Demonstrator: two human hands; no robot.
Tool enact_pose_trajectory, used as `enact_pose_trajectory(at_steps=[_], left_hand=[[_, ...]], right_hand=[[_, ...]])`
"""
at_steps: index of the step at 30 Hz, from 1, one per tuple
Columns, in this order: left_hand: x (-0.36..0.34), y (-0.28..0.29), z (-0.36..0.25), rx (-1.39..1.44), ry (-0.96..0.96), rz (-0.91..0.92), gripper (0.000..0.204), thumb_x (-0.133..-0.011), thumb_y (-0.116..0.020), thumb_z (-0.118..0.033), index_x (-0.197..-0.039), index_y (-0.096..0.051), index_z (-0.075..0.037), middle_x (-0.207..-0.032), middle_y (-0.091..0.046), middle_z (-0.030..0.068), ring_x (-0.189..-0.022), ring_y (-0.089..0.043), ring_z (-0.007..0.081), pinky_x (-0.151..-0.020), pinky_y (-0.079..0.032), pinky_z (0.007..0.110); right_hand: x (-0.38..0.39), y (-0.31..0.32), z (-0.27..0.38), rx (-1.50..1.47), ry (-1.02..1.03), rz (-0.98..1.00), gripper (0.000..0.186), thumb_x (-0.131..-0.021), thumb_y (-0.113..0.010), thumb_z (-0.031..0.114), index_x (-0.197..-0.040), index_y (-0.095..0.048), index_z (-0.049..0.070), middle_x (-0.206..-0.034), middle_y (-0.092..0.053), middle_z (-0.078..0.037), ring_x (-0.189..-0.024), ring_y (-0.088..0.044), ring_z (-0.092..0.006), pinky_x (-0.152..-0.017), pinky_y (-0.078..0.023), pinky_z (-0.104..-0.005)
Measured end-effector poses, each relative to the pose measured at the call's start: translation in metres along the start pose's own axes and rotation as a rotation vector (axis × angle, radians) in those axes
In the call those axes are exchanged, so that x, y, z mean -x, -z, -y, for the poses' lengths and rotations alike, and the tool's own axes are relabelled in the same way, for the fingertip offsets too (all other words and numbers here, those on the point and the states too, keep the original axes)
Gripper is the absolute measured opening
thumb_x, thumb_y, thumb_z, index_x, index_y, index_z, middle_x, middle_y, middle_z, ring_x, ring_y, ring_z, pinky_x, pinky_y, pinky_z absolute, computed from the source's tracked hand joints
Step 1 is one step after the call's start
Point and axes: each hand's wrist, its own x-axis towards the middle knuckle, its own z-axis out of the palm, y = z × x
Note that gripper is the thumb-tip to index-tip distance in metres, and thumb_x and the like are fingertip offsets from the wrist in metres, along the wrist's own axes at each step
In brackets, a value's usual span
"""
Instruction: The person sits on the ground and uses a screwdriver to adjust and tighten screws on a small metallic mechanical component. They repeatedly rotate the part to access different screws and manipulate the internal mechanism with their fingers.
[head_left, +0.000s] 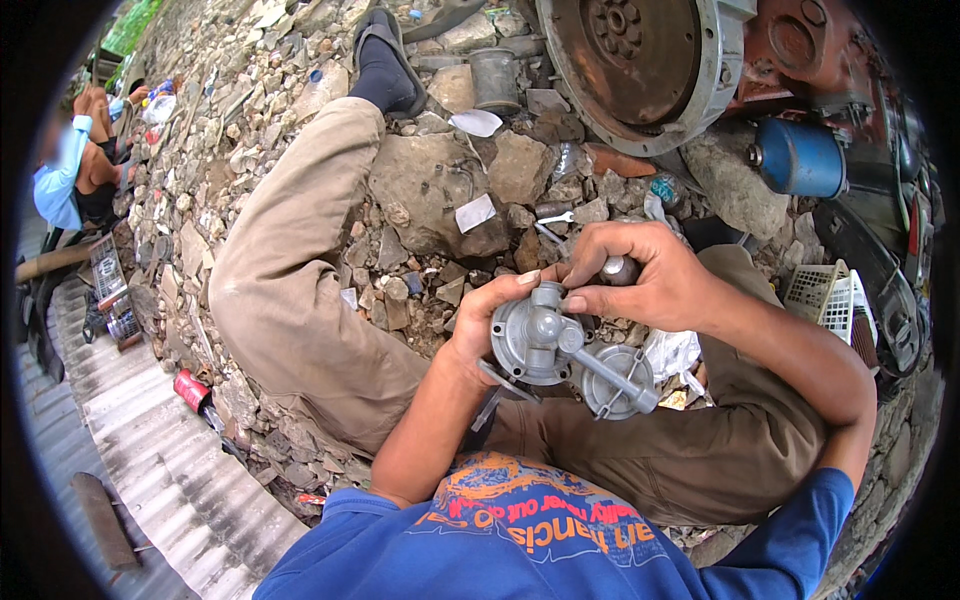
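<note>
Over my lap is a grey metal engine part (pixel 540 335) with two round, flanged housings joined by a tube. My left hand (pixel 475 325) is closed around its left side, thumb near the upper stub. My right hand (pixel 650 275) is closed, with thumb and forefinger pinched beside that stub. A dark, rounded metal piece (pixel 620 270) sits in the curl of its fingers; whether it joins the part is hidden. Beyond the right hand, an open-end wrench (pixel 553 220) lies among the stones. White crumpled plastic (pixel 674 355) shows beside the smaller housing.
A large round flywheel housing (pixel 640 70) and a reddish engine block (pixel 800 50) stand at the far right, near a blue canister (pixel 800 157). A pale plastic basket (pixel 825 300) is at right. Corrugated sheeting (pixel 150 420) lies left; another person (pixel 75 170) sits far left.
</note>
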Motion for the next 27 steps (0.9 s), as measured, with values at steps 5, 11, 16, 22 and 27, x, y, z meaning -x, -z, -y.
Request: enact_pose_trajectory(at_steps=[5,11,16,22,27], left_hand=[[0.001,-0.011,-0.001,-0.092,-0.024,-0.027,0.061,-0.089,-0.063,-0.032,-0.136,-0.05,0.003,-0.118,-0.065,0.016,-0.101,-0.069,0.025,-0.088,-0.058,0.04],[0.001,-0.023,-0.003,-0.353,-0.034,0.013,0.063,-0.083,-0.067,-0.035,-0.129,-0.048,0.002,-0.115,-0.059,0.0129,-0.106,-0.063,0.0207,-0.093,-0.053,0.033],[0.001,-0.025,-0.004,-0.539,-0.024,-0.056,0.084,-0.077,-0.064,-0.043,-0.141,-0.04,0.007,-0.12,-0.058,0.0169,-0.111,-0.062,0.0234,-0.095,-0.051,0.033],[0.002,-0.03,-0.003,-0.514,-0.041,-0.077,0.065,-0.081,-0.067,-0.037,-0.129,-0.046,0.001,-0.115,-0.058,0.0129,-0.105,-0.062,0.0204,-0.092,-0.052,0.032],[0.003,-0.029,-0.003,-0.501,-0.069,-0.084,0.061,-0.081,-0.067,-0.038,-0.126,-0.047,0.0,-0.112,-0.059,0.0126,-0.101,-0.063,0.0202,-0.089,-0.052,0.032]], right_hand=[[0.002,-0.004,-0.007,0.024,0.124,-0.066,0.015,-0.087,-0.078,0.011,-0.097,-0.074,0.001,-0.093,-0.07,-0.01,-0.088,-0.066,-0.0207,-0.08,-0.051,-0.0349],[0.002,0.0,0.0,0.152,0.172,-0.012,0.018,-0.085,-0.078,0.008,-0.102,-0.074,0.002,-0.093,-0.07,-0.011,-0.088,-0.067,-0.0241,-0.078,-0.051,-0.0366],[0.004,0.0,-0.001,0.197,0.227,0.011,0.018,-0.083,-0.077,0.003,-0.101,-0.073,0.002,-0.092,-0.068,-0.012,-0.086,-0.067,-0.0264,-0.074,-0.052,-0.0371],[0.006,-0.003,0.0,0.333,0.317,-0.029,0.02,-0.082,-0.076,0.001,-0.101,-0.071,0.002,-0.097,-0.067,-0.013,-0.086,-0.067,-0.0288,-0.075,-0.053,-0.0391],[0.009,-0.008,0.001,0.374,0.343,-0.138,0.016,-0.085,-0.075,0.004,-0.099,-0.068,0.0,-0.098,-0.068,-0.014,-0.087,-0.068,-0.0308,-0.076,-0.054,-0.0383]])
